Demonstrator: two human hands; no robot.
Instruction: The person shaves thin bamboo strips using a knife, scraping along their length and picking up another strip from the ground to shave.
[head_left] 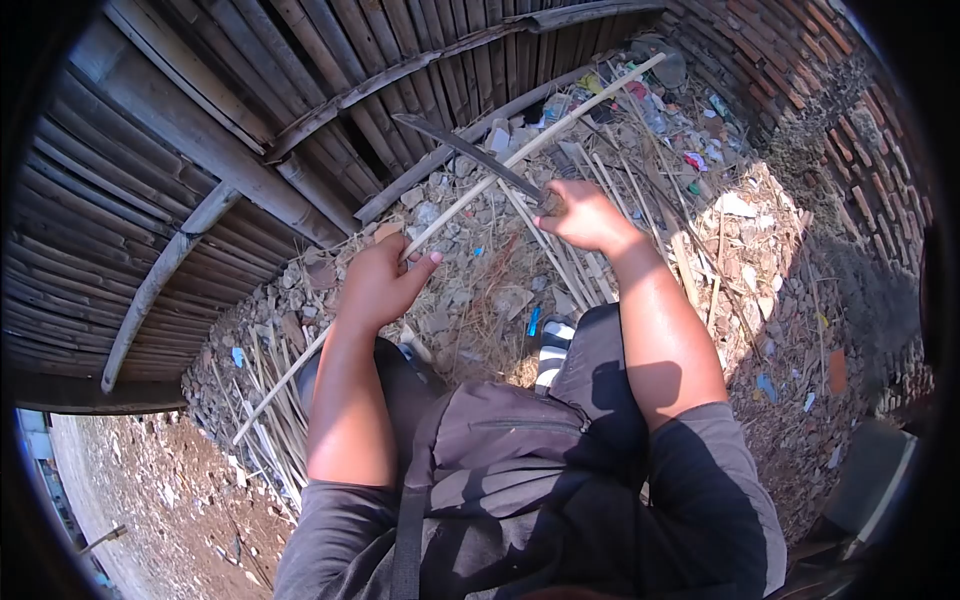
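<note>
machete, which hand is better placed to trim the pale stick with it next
Probably the right hand: it grips the machete, which crosses the pale stick in this view, while the left hand is occupied holding that stick.

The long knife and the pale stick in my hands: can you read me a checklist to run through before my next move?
1. Knife in a closed grip: ok, the right hand is around its handle.
2. Stick held: ok, the left hand has it.
3. Left hand out of the blade's line: ok, it holds the stick nearer you than where the blade crosses it.
4. Blade touching the stick: cannot tell, they cross in view but any gap is hidden.
5. Cutting edge facing the right way: cannot tell from this view.
6. Ground free of clutter: not ok, rubble and loose sticks cover it.
</note>
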